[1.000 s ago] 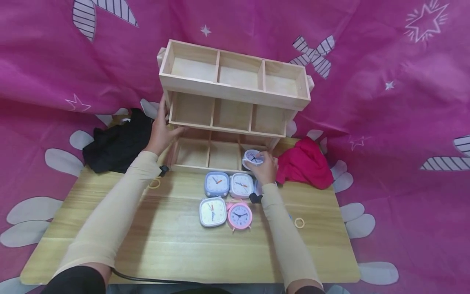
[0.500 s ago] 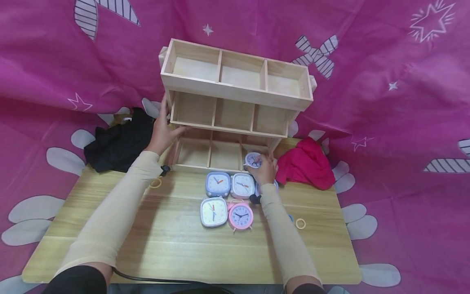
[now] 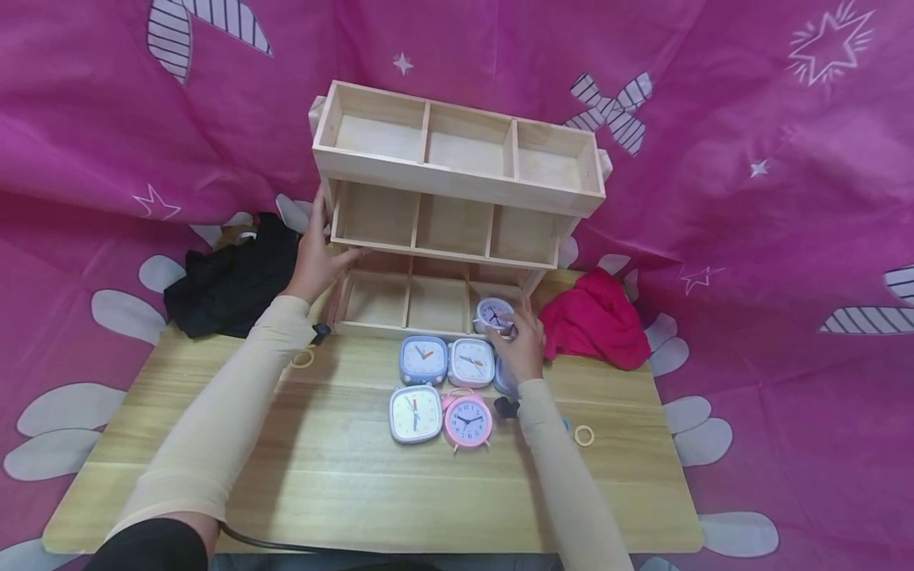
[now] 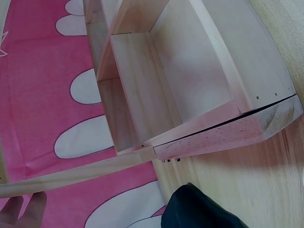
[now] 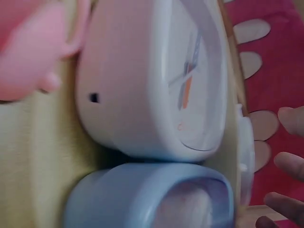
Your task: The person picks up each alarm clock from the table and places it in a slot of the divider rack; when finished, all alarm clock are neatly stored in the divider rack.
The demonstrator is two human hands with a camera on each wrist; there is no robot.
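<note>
A three-tier wooden shelf with divided compartments stands at the back of the table. My left hand grips its left side, the thumb in front; fingertips show against a wooden strip in the left wrist view. A round white alarm clock sits in the bottom tier's right compartment. Just right of and below it, my right hand has its fingers spread and apart in the right wrist view. Before the shelf lie a blue square clock, a pale pinkish square clock, and another blue clock, partly behind my right hand.
A white square clock and a pink twin-bell alarm clock lie nearer on the wooden table. Black cloth is at left, red cloth at right. Small rings, including a yellow one, lie about.
My right hand has let go of the round white clock and drawn back slightly down and right, leaving it in the compartment. The left hand keeps its place on the shelf.
</note>
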